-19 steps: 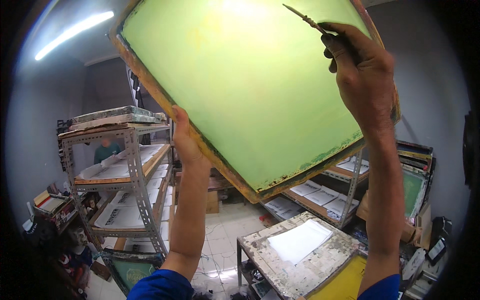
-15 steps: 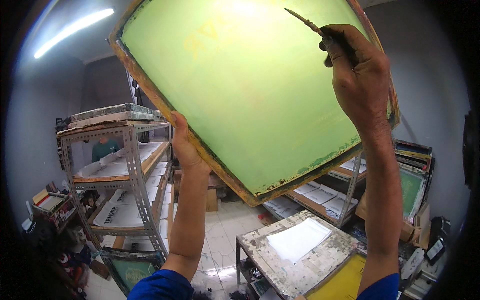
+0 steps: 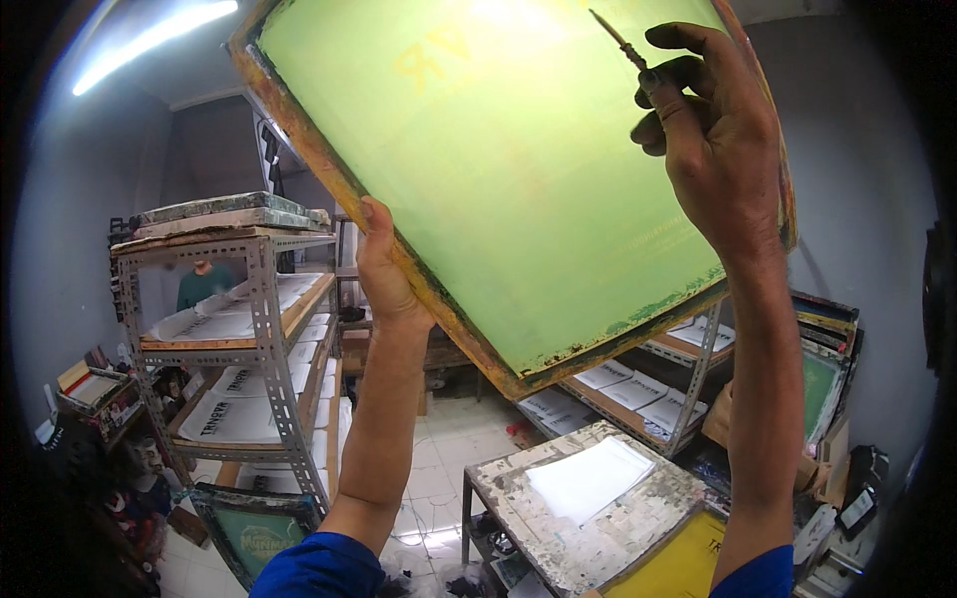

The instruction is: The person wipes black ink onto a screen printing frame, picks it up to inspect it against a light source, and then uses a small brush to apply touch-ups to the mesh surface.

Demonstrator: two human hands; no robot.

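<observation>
A screen printing frame [image 3: 498, 209] with a translucent light-green mesh and a worn, paint-stained wooden rim is held up and tilted in front of me, lit brightly from behind. My left hand [image 3: 391, 274] grips its lower-left edge, the thumb on the rim. In front of the mesh, my right hand [image 3: 726, 140] pinches a thin, dark, pointed brush [image 3: 622, 42] between thumb and fingers. The brush tip points up and left; whether it touches the mesh I cannot tell. Faint yellowish lettering shows in the mesh, and dark green residue lines its lower edge.
A metal rack [image 3: 264, 329] on the left carries printed white sheets, with more frames on top. Below stands a paint-spattered table [image 3: 508, 473] bearing white paper [image 3: 588, 478] and a yellow screen [image 3: 678, 558]. Further frames [image 3: 822, 389] lean at right. A person [image 3: 204, 286] is behind the rack.
The frame and my left hand have shifted slightly right and up in view. My right index finger has lifted and straightened away from the brush, which remains pinched.
</observation>
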